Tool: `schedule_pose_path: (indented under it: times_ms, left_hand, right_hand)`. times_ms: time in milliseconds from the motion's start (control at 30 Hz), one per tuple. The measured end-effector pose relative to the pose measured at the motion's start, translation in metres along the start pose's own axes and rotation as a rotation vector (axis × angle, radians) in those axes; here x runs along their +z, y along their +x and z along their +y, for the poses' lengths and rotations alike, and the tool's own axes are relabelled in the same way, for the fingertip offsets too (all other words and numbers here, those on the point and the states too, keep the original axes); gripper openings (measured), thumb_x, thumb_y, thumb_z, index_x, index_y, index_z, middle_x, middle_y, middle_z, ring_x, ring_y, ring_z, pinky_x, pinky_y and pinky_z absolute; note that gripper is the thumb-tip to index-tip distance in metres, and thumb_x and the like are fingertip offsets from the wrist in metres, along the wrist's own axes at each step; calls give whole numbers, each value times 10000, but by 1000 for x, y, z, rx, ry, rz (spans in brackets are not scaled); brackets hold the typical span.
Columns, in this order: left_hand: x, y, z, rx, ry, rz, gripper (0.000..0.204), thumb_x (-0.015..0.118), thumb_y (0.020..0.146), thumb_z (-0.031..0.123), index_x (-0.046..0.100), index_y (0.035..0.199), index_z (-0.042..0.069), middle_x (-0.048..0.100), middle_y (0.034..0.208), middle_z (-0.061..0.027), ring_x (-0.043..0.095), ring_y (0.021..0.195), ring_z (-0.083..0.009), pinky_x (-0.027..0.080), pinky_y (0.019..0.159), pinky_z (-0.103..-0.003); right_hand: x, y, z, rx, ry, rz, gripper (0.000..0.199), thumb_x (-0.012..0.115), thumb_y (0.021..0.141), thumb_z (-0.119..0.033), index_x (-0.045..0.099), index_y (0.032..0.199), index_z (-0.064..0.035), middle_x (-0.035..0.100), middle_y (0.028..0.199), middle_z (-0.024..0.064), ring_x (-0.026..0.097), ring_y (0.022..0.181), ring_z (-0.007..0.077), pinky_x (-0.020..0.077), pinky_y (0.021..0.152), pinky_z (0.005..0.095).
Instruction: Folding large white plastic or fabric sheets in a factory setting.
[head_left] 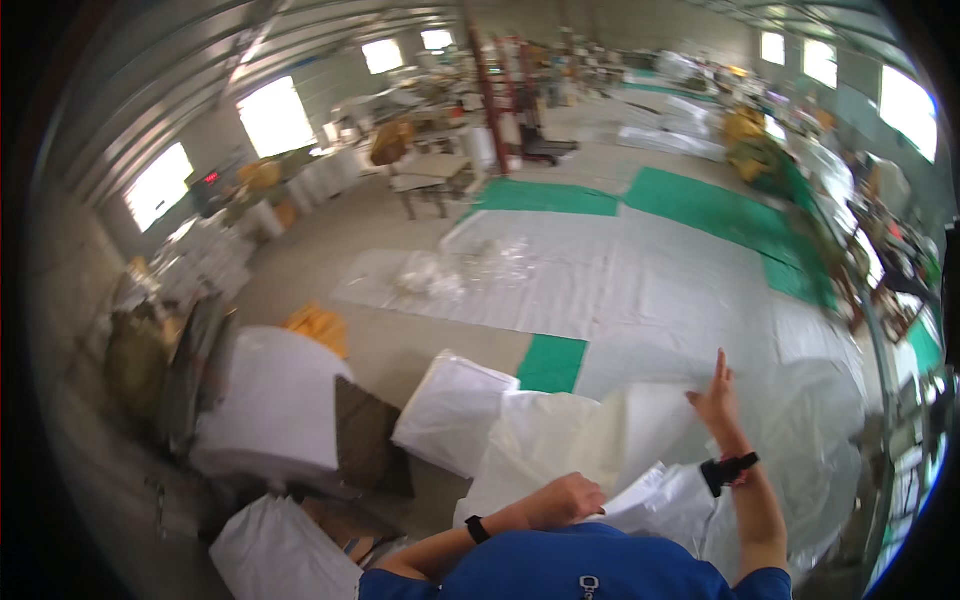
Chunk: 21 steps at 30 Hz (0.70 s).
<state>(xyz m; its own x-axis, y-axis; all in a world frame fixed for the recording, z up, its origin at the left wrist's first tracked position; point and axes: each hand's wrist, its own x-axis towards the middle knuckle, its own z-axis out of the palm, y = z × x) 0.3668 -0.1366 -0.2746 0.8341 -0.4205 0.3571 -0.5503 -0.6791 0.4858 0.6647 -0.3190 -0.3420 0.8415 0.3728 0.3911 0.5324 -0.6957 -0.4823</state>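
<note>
My left hand [568, 500] is closed, its fingers curled in front of my chest. They end beside a fold of thin white plastic sheeting [655, 495]; whether they grip its edge is hidden. Stretched forward on the right, my right hand [716, 402] is open, with fingers extended and the thumb apart. It is over the pale translucent sheeting, and I see nothing held in it. Crumpled white plastic [540, 440] bunches up in front of me, next to a white bundle [458, 412] on its left.
Flat whitish sheets [680, 270] cover the floor ahead, bordered by green sheets [700, 205]. Loose clear film [470, 268] lies on them. A white-covered stack [275, 400] and a white sack [280, 550] are at left. A red post [487, 100] rises behind; cluttered equipment [890, 260] lines the right.
</note>
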Motion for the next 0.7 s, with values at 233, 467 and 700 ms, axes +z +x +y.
schedule_pose_path:
  times_ms: [233, 467, 700]
  left_hand:
    - [-5, -45, 20, -110, 199, -61, 121, 587, 800, 190, 552, 759, 81, 546, 709, -71, 576, 673, -255, 468, 657, -356]
    - [-56, -79, -23, -241, 443, 80, 51, 554, 748, 119, 538, 704, 99, 515, 651, -66, 544, 647, -248, 433, 606, -374]
    - [-85, -90, -55, -161, 481, 78, 98, 615, 824, 66, 573, 764, 0, 608, 926, -205, 590, 876, -311, 464, 773, -444]
  right_hand:
    - [3, 63, -61, -327, -219, -517, 231, 680, 725, -221, 648, 927, -112, 658, 835, 117, 636, 793, 332, 513, 717, 412]
    - [-41, 59, -30, -776, -448, -192, 247, 691, 650, -284, 625, 843, -145, 593, 695, 65, 598, 708, 267, 441, 628, 429]
    - [-105, 85, -109, 72, 458, -516, 181, 497, 751, -69, 666, 783, -12, 594, 587, 103, 593, 441, 189, 498, 428, 302]
